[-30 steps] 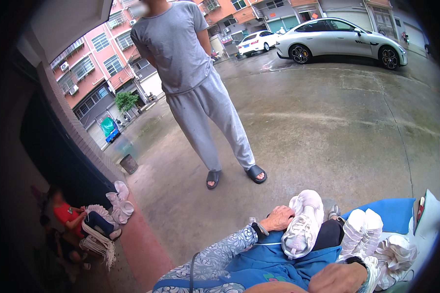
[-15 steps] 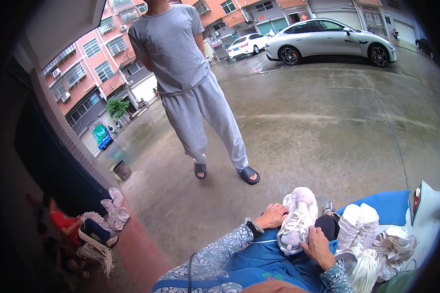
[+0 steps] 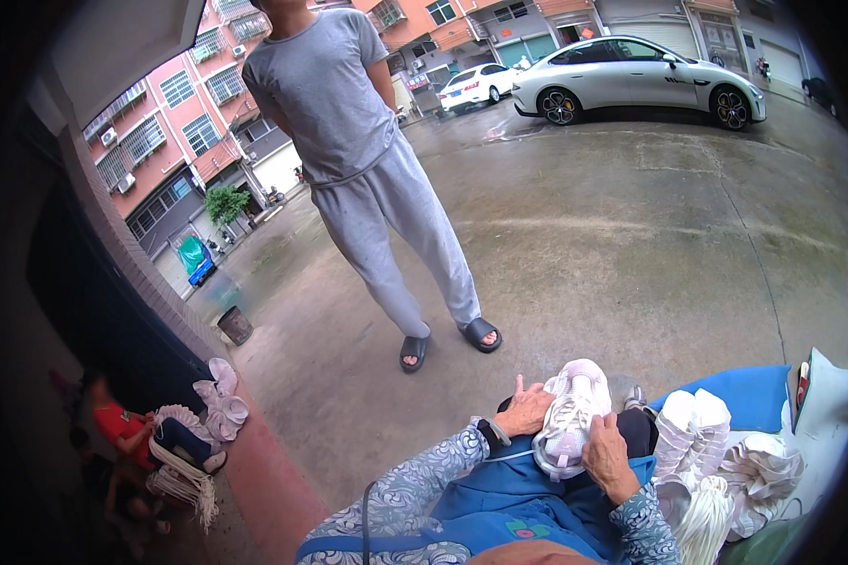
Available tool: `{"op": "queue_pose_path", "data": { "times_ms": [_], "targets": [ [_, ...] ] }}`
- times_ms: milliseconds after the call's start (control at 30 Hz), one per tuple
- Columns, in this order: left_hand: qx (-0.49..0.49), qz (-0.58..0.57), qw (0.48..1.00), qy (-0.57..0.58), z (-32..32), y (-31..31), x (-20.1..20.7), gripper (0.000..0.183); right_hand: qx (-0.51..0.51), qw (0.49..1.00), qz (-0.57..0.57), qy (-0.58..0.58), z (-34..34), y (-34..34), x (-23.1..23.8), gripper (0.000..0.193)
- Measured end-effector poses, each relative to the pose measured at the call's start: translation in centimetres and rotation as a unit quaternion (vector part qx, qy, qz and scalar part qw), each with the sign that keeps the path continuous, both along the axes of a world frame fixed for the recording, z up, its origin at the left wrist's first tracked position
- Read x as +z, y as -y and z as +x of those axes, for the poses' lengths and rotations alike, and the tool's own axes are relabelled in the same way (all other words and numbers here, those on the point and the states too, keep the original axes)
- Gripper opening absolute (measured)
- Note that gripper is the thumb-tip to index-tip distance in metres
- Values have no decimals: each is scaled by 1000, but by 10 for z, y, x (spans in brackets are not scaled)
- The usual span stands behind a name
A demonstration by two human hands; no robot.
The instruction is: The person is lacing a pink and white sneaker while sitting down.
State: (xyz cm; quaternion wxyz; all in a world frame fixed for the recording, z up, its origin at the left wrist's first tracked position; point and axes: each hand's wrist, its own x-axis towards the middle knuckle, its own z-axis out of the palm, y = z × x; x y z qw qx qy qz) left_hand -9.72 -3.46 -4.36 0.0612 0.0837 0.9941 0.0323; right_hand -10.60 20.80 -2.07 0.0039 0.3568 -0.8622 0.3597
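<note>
A white and pale pink sneaker [image 3: 575, 400] with white laces lies on my lap, over a blue apron [image 3: 499, 499], its toe pointing away from me. My left hand [image 3: 526, 412] is at the shoe's left side, index finger stuck out and the other fingers bent in against the shoe's edge. My right hand [image 3: 609, 459] grips the right side by the lace holes, thumb and fingers closed together there. Whether a lace end is between the fingers of either hand is too small to tell. A thin white cord [image 3: 511, 460] runs from near my left wrist toward the shoe.
To my right are more pale shoes [image 3: 693, 428], a bundle of white laces [image 3: 707, 518] and a blue sheet [image 3: 749, 395]. A person in grey [image 3: 349, 141] stands ahead on the concrete. Someone in red [image 3: 122, 428] sits at left beside pale shoes [image 3: 221, 410]. Cars [image 3: 631, 75] are parked beyond.
My right hand has moved up along the shoe's right side. My left index finger has lifted away from the shoe. The standing person's foot has come down nearer to me.
</note>
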Motion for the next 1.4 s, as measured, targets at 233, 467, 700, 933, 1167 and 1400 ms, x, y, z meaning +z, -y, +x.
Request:
{"op": "queue_pose_path", "data": {
  "times_ms": [233, 467, 700, 933, 1167, 1400],
  "targets": [
    [16, 60, 998, 14, 0, 11, -18, 33, -10, 1000, -4, -2, -6, 8, 2, 32],
    [-7, 12, 999, -34, -2, 19, -29, 34, -8, 998, 30, 49, -30, 20, -9, 32],
    [59, 176, 982, 20, 4, 36, -15, 32, 60, 992, 48, 104, -43, 21, -15, 49],
    [-22, 248, 965, -87, 6, 41, -19, 39, 122, 972, -14, 200, -51, -7, -10, 71],
    [24, 355, 922, -152, 6, 45, -25, 28, 109, 972, 1, 206, -53, 7, -4, 72],
    [54, 374, 912, -161, -1, 49, -34, 23, 128, 957, 27, 258, -68, 9, -1, 75]
  ]
}}
